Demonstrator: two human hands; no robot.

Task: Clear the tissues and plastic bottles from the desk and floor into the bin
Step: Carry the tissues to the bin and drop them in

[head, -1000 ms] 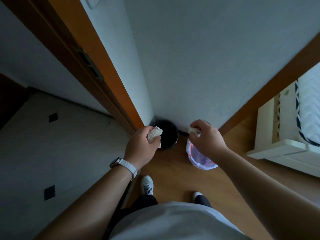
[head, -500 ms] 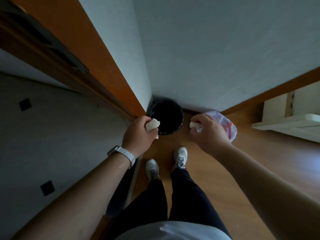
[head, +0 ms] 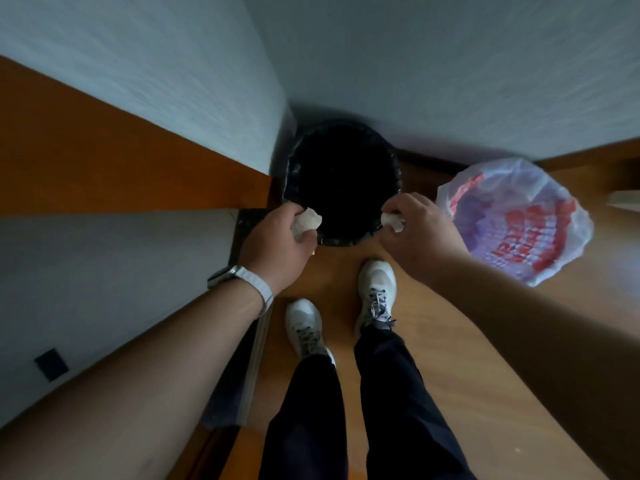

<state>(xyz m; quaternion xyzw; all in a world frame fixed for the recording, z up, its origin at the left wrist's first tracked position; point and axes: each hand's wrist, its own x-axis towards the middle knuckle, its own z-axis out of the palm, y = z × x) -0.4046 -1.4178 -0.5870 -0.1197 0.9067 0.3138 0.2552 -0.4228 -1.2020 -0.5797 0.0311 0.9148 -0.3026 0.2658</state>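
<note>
Your left grip (head: 273, 247) holds a crumpled tissue (head: 306, 221) at the rim of the bin (head: 289, 174). Your right grip (head: 419, 233) pinches a second tissue (head: 393, 221) there.

The wooden floor (head: 467, 358) runs from the near edge up to the corner where two pale walls meet. In that corner stands a round bin (head: 346, 240) lined with a black bag, its inside dark. To the bin's right, near the skirting of the far wall, a white plastic bag (head: 512, 220) with red and purple print lies open on the boards; whether it touches the bin cannot be seen. Two white laced shoes stand in front of the bin: the right shoe (head: 377, 289) with its toe near the bin's front rim, the left shoe (head: 303, 323) set further back. Along the wood's left edge runs a pale threshold strip (head: 256, 358), with grey tiled floor (head: 104, 271) beyond it, bearing a small dark square (head: 52, 364).
</note>
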